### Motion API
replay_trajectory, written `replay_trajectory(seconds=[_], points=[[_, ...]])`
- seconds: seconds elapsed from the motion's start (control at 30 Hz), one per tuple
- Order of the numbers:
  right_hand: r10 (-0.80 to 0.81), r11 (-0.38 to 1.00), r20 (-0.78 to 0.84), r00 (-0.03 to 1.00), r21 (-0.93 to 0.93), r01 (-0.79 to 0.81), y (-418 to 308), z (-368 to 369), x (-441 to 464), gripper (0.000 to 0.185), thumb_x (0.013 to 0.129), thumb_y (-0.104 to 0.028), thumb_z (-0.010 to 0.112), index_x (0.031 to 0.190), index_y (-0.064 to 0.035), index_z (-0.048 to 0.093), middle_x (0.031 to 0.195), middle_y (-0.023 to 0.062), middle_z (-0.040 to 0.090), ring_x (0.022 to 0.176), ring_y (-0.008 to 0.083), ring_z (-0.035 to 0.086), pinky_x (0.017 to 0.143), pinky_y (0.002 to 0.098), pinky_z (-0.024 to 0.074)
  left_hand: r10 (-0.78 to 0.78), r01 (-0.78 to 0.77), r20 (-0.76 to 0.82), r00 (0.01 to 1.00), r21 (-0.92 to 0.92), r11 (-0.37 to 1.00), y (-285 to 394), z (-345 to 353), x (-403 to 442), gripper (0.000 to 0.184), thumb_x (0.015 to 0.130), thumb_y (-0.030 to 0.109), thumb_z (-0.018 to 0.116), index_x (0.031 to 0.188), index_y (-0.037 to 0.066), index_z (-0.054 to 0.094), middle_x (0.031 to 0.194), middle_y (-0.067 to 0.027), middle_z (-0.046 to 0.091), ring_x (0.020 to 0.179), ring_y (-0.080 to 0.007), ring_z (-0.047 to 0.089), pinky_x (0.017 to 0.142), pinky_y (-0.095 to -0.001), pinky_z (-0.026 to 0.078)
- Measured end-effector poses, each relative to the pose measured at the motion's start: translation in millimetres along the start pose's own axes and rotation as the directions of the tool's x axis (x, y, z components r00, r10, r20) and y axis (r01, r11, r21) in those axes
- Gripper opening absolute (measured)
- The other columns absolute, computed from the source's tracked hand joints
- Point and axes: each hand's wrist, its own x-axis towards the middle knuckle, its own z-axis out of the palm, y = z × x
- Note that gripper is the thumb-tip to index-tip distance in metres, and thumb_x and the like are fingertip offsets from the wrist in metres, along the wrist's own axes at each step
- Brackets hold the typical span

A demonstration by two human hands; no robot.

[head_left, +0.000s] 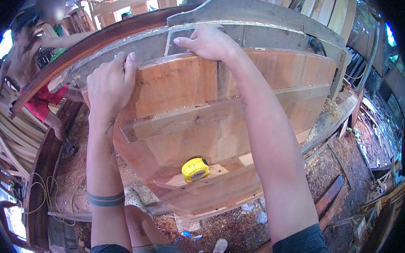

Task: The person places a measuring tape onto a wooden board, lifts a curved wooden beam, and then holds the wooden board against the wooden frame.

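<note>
While the left hand (111,82) and right hand (210,42) clamp their fingers on a wooden panel (173,81) before a grey board (263,11), even pressure should steady it. The tape measure (195,170) on its ledge (219,171) bears watching.

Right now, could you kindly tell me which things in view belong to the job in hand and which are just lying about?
Likely the job's:
wooden panel, left hand and right hand at its top edge
yellow tape measure, lying on it

Apparently just lying about:
two planks, lower right
wood shavings on the floor
pale wood strips, far left
</note>
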Motion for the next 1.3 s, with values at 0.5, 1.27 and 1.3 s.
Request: replay_trajectory(seconds=[0.5,1.27,1.3], points=[[-0.057,0.998,0.012,0.998,-0.009,0.058,-0.2,-3.0,-1.2,0.056,0.086,-0.053,0.055,0.082,0.0002,0.073,0.088,0.0237,0.068,0.088,0.0371,0.065,0.086,0.0429,0.0491,0.024,-0.024,-0.055,0.998,0.005,1.000,-1.4,2.7,0.0,0.042,0.096,0.039,0.038,0.086,0.006,0.061,0.074,-0.0235,0.063,0.076,-0.0427,0.062,0.069,-0.0533,0.044],[-0.059,0.998,0.033,0.998,0.001,0.059,1.9,-2.0,1.2,0.061,0.087,-0.056,0.052,0.079,0.0017,0.071,0.081,0.0240,0.066,0.079,0.0382,0.064,0.081,0.0433,0.0495,-0.005,0.005,0.002,1.000,-0.001,1.000,0.3,-0.6,0.9,0.044,0.098,0.041,0.036,0.088,0.006,0.061,0.075,-0.0250,0.062,0.077,-0.0456,0.060,0.069,-0.0548,0.043],[-0.055,0.999,0.031,0.998,-0.001,0.055,1.5,-2.7,0.6,0.061,0.087,-0.056,0.052,0.079,0.0017,0.071,0.080,0.0239,0.066,0.079,0.0382,0.064,0.081,0.0432,0.0495,-0.004,0.004,-0.003,1.000,-0.003,1.000,-0.2,0.2,0.7,0.043,0.098,0.040,0.036,0.088,0.006,0.061,0.075,-0.0250,0.062,0.077,-0.0455,0.060,0.069,-0.0548,0.043]])
